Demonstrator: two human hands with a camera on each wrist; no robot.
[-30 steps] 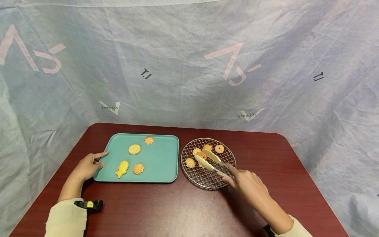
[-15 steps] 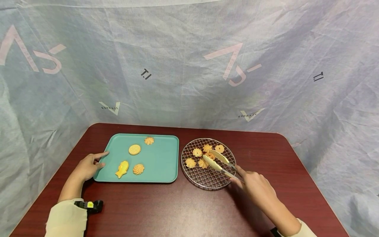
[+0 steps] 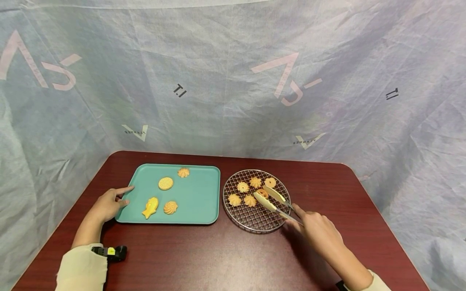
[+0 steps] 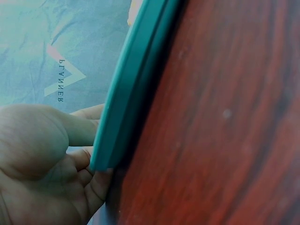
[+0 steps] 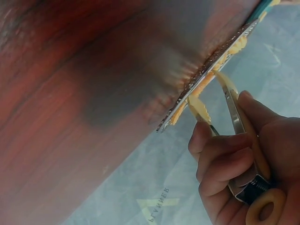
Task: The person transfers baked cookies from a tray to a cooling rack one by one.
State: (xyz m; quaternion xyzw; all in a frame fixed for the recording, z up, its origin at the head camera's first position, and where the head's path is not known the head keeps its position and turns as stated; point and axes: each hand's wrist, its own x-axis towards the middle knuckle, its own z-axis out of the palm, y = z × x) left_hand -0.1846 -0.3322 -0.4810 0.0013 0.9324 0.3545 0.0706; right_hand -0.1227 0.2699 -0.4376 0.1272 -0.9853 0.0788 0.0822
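Note:
My left hand (image 3: 108,205) holds the left edge of a teal tray (image 3: 196,194), thumb and fingers at the rim in the left wrist view. My right hand (image 3: 320,228) grips metal tongs with cream tips (image 3: 267,204), its fingers wrapped round the arms in the right wrist view. The parted tips straddle a pretzel-shaped cookie (image 3: 263,193) on a round wire rack (image 3: 255,222), partly covering it. Several other cookies lie around it, among them a flower-shaped cookie (image 3: 250,201) and a ring-like cookie (image 3: 270,182).
On the tray rest a fish-shaped cookie (image 3: 150,207), a swirl cookie (image 3: 170,207), a round pale cookie (image 3: 165,183) and a small star-shaped cookie (image 3: 183,172). The dark red table (image 3: 204,258) ends at a grey cloth backdrop (image 3: 218,121).
My right hand has drawn the tongs rightward and slightly nearer, and the pretzel-shaped cookie has shifted right with them. The cookies left of it now show uncovered. My left hand stays put.

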